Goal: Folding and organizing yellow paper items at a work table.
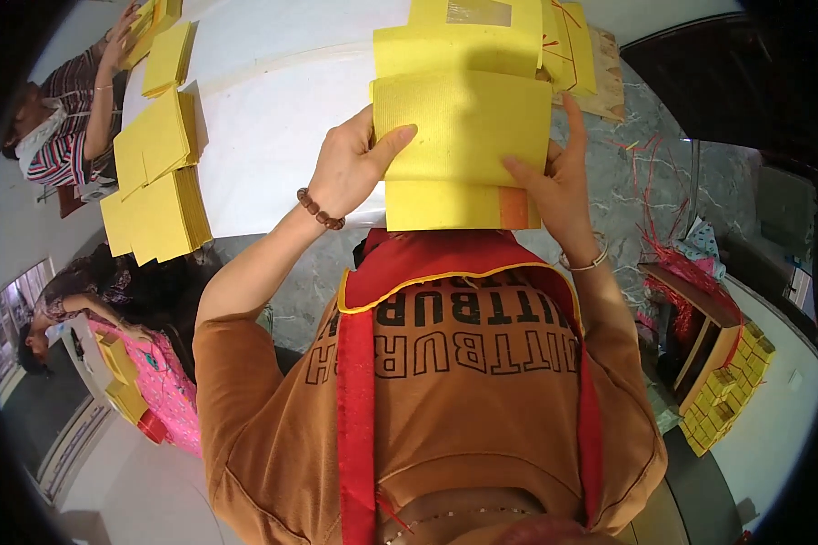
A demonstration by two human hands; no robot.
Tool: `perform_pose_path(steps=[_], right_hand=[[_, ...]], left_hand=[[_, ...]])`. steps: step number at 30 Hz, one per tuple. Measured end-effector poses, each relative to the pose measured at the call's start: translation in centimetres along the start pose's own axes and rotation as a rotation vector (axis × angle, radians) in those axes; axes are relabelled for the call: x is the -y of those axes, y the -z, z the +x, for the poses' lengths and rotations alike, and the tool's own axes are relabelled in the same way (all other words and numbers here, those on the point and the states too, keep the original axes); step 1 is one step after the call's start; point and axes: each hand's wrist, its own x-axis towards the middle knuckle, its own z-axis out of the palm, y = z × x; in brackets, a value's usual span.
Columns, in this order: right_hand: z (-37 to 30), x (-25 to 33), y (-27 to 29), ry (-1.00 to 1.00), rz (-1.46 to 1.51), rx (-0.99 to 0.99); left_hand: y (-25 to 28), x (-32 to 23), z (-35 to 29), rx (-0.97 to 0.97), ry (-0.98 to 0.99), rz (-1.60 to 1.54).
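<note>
The yellow paper (459, 127) lies between both hands, at the desk's (277, 150) near right corner, its long way running from hand to hand. The left hand (350, 159) pinches its left edge, thumb on top. The right hand (562, 186) holds its right side, pointing finger sticking out.

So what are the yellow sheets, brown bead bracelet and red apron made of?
Yellow sheets: probably coarse paper, matte with fine ribbing. Brown bead bracelet: perhaps polished wood, slightly shiny, though plastic is possible. Red apron: likely cloth, dull and softly draping.
</note>
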Motion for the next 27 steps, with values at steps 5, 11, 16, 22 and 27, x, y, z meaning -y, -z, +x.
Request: perform_pose_path(steps=[5, 11, 16, 22, 27], right_hand=[[0.3, -1.4, 0.7, 0.023, -0.203, -0.008], [0.5, -1.4, 0.5, -0.037, -0.243, -0.014], [0.6, -1.6, 0.4, -0.016, -0.305, -0.033], [0.9, -1.6, 0.4, -0.036, -0.264, -0.043], [1.1, -1.5, 0.5, 0.008, -0.377, -0.058]], left_hand=[[-0.5, 0.9, 0.1, -0.037, -0.024, -0.258], [-0.2, 0.3, 0.5, 0.000, 0.112, -0.117], [-0.5, 0.7, 0.3, -0.063, 0.013, -0.133], [0.5, -0.9, 0.2, -0.068, 0.051, 0.226], [0.1, -3.1, 0.3, -0.306, -0.655, 0.878]])
